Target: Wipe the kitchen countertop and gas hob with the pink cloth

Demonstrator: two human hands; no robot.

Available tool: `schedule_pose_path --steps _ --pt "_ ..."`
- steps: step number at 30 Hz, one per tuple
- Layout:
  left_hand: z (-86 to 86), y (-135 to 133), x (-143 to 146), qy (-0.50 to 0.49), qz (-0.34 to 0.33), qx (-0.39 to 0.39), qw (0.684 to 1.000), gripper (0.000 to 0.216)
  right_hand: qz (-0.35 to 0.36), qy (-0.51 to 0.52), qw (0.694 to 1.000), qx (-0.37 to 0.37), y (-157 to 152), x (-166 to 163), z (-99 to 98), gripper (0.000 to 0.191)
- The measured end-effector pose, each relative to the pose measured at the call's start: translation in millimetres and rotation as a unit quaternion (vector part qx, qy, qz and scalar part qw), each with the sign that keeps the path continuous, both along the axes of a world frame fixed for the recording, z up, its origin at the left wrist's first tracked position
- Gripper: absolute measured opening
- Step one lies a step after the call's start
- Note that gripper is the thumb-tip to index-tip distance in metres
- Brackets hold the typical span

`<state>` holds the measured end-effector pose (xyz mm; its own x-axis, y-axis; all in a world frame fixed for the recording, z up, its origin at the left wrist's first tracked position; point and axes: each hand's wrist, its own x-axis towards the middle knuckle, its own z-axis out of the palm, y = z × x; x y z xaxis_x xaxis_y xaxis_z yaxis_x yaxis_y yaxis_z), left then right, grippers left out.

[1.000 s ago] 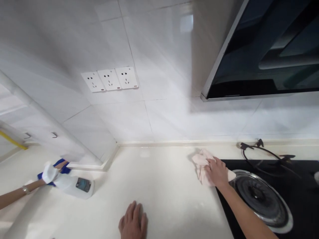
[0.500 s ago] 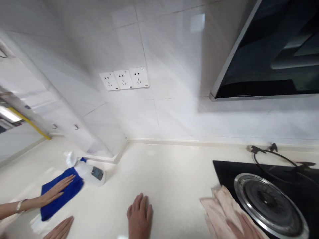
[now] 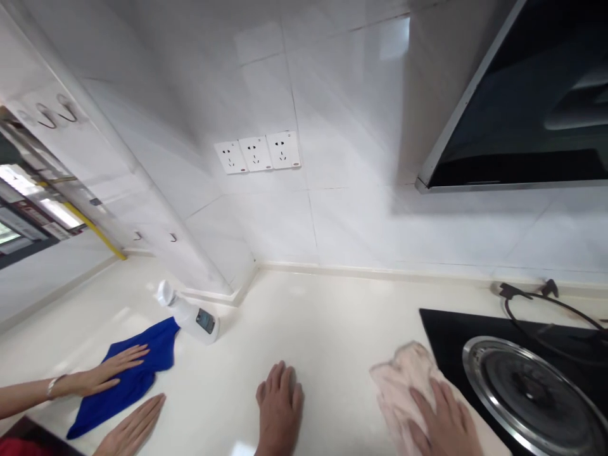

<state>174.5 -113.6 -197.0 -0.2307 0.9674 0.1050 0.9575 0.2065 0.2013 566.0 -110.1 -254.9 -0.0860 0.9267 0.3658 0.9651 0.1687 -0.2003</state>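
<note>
My right hand (image 3: pixel 446 418) presses on a pale pink cleaning cloth (image 3: pixel 403 380), its fingers bent over the bunched fabric. The cloth lies on the cream countertop (image 3: pixel 332 354), at the left edge of the black hob (image 3: pixel 441 329). To the left, my left hand (image 3: pixel 280 405) rests palm down on the bare counter. Its fingers are slightly bent, with nothing in them.
At the left, another person's hand (image 3: pixel 111 373) lies on a blue cloth (image 3: pixel 156 345); that person's other hand (image 3: pixel 135 427) rests on the counter. A white spray bottle (image 3: pixel 192 320) lies near the wall corner. Black cables (image 3: pixel 532 294) cross the hob's back.
The view has swung left. My right hand and the pink cloth have moved left relative to the hob. The other person's blue cloth has shifted beside the bottle. My left hand stays on the counter.
</note>
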Motion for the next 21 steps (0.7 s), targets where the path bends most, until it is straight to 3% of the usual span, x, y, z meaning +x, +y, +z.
schedule_pose_path --steps 2,4,7,10,13,17,19,21 --pt "0.6 0.4 -0.5 -0.001 0.0 0.002 1.0 0.046 -0.041 0.016 0.996 -0.073 31.1 -42.4 15.2 0.061" --pt "-0.2 0.9 -1.5 -0.001 -0.002 0.007 1.0 0.045 -0.018 0.029 0.986 -0.162 55.3 -90.6 36.3 0.063" --pt "-4.1 1.2 -3.9 0.0 -0.006 0.023 1.0 0.044 0.1 0.068 0.962 -0.243 64.8 -149.0 62.2 0.067" --pt "-8.7 0.7 -7.2 -0.003 -0.015 0.04 0.999 0.044 0.234 0.129 0.934 -0.239 58.4 -163.7 65.6 0.061" --pt "-11.7 -0.2 -10.9 -0.02 -0.025 0.056 0.998 0.044 0.216 0.16 0.95 -0.158 67.5 -124.6 48.4 0.054" --pt "-16.5 -2.7 -16.4 -0.049 -0.02 0.077 0.996 0.046 0.054 0.079 0.995 -0.008 101.6 -21.0 16.1 0.059" --pt "-22.3 -3.7 -19.0 -0.053 -0.013 0.081 0.995 0.046 -0.031 0.026 0.999 0.021 112.0 24.9 1.7 0.065" --pt "-30.7 -2.4 -19.0 -0.041 -0.004 0.084 0.996 0.046 -0.052 -0.005 0.998 0.044 113.8 52.3 -10.8 0.069"
